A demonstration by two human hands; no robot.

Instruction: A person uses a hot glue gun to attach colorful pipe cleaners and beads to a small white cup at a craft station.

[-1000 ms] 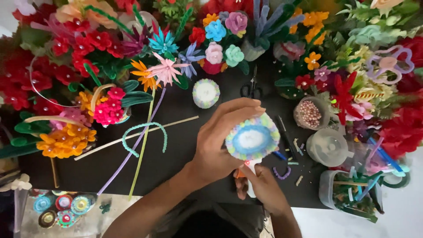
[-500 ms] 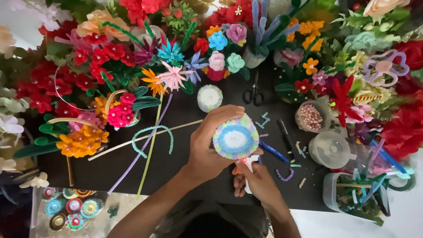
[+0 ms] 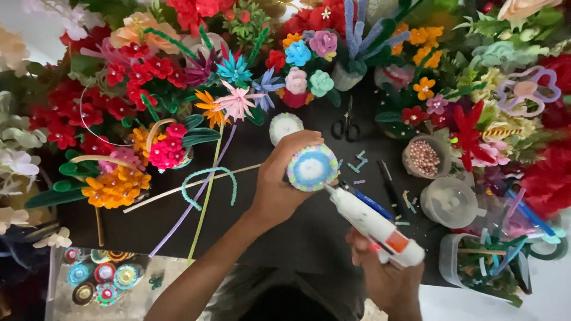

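Head view, from left to right: the person's left hand has its fingers closed around the rim of a round coiled pipe-cleaner disc, blue and white with a multicoloured edge, held above the dark table; the right hand grips a white glue gun whose nozzle touches the disc's lower edge. The disc looks light, soft and easily squashed, best held by its rim; its back and the right fingertips are hidden
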